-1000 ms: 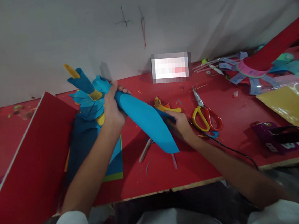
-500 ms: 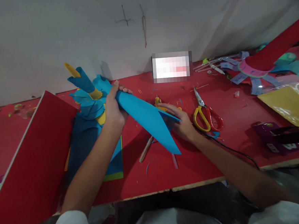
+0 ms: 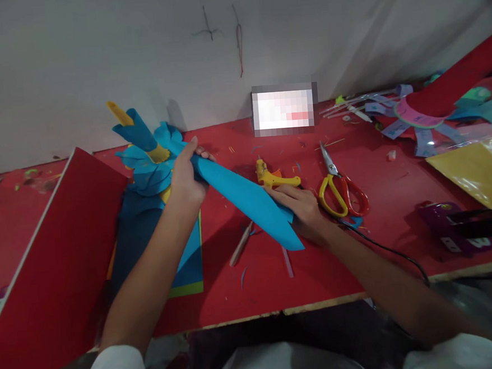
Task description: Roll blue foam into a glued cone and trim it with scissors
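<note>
A sheet of blue craft paper (image 3: 240,195), curled lengthwise with pointed lower ends, slants over the table between my hands. My left hand (image 3: 186,172) is wrapped round its upper part, thumb on top. At the lower right end, my right hand (image 3: 300,206) has its fingers lying along the paper's edge and grips it; the thumb is hidden. Just beyond the right hand lies a yellow glue gun (image 3: 276,179). To its right are scissors (image 3: 339,186) with one yellow and one red handle. Behind my left hand stands a blue and yellow paper flower (image 3: 145,158).
A red board (image 3: 60,248) stands on the left, beside stacked blue sheets (image 3: 143,248). A wooden-handled tool (image 3: 241,245) and paper scraps lie on the red table (image 3: 320,280). At right are a yellow packet (image 3: 476,171), a purple box (image 3: 442,221) and a black cable (image 3: 396,255).
The paper's lower end has folded inward and looks narrower, its flap pressed down. My right hand has shifted slightly down, its fingers turned over the paper. My left hand keeps its hold.
</note>
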`<state>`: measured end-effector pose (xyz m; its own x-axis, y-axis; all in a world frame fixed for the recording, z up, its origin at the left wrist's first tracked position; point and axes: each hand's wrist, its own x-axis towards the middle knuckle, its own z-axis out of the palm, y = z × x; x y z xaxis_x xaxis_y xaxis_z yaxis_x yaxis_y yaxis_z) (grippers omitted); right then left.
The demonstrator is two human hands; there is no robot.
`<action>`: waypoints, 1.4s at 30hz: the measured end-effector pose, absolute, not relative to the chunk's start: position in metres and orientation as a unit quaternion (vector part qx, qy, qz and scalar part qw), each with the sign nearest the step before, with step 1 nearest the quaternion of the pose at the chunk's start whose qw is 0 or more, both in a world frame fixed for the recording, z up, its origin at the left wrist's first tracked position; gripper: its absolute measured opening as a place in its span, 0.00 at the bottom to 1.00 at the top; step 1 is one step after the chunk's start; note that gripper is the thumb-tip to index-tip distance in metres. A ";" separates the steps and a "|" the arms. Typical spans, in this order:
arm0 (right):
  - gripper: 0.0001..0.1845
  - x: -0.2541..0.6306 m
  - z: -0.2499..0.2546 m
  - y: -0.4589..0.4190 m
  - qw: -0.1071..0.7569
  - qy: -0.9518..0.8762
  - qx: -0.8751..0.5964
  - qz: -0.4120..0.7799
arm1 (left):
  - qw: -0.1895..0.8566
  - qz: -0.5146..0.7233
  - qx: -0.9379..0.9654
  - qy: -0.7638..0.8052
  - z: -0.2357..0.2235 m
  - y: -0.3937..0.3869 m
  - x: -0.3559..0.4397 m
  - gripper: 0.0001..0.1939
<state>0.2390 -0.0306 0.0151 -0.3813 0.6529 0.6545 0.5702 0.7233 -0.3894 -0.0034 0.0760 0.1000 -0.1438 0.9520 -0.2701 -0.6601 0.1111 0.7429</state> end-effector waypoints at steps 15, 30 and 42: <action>0.23 0.244 0.013 -0.027 0.479 -0.774 -0.394 0.127 | 0.639 0.643 0.152 0.393 0.102 0.081 -0.007 0.18; 0.29 0.243 0.029 -0.026 0.325 -0.855 -0.405 0.017 | 0.638 0.642 0.155 0.397 0.097 0.082 -0.009 0.21; 0.24 0.239 0.015 -0.025 0.328 -0.886 -0.327 0.017 | 0.617 0.643 0.148 0.429 0.086 0.088 -0.010 0.21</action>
<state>0.2391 -0.0252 0.0155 -0.5700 0.5913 0.5704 0.5690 0.7850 -0.2452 -0.0098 0.0877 0.0863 -0.1956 0.9203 -0.3389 -0.6660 0.1290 0.7347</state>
